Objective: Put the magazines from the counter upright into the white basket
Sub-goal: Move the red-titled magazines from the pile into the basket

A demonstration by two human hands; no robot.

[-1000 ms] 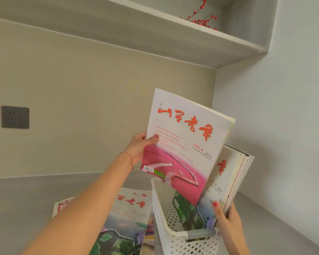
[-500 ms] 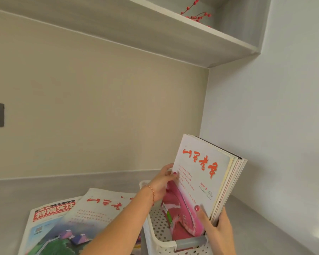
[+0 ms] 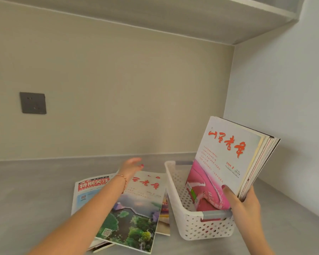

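Observation:
A white perforated basket (image 3: 175, 188) stands on the grey counter. Several magazines (image 3: 226, 157) stand upright in it, leaning right, the front one with a pink and white cover. My right hand (image 3: 243, 203) grips the lower right edge of this bundle, thumb on the front cover. My left hand (image 3: 132, 165) hovers with fingers apart over the far edge of a loose pile of magazines (image 3: 136, 210) lying flat to the left of the basket. The top one shows a green landscape and red lettering.
The counter (image 3: 35, 196) runs into a corner, with walls close behind and on the right. A dark wall socket (image 3: 33, 103) sits at the left. A shelf (image 3: 191, 17) hangs overhead.
The pink magazine went down into the basket against the others. My left hand let go of it and swung left over the flat pile. My right hand kept its hold on the bundle.

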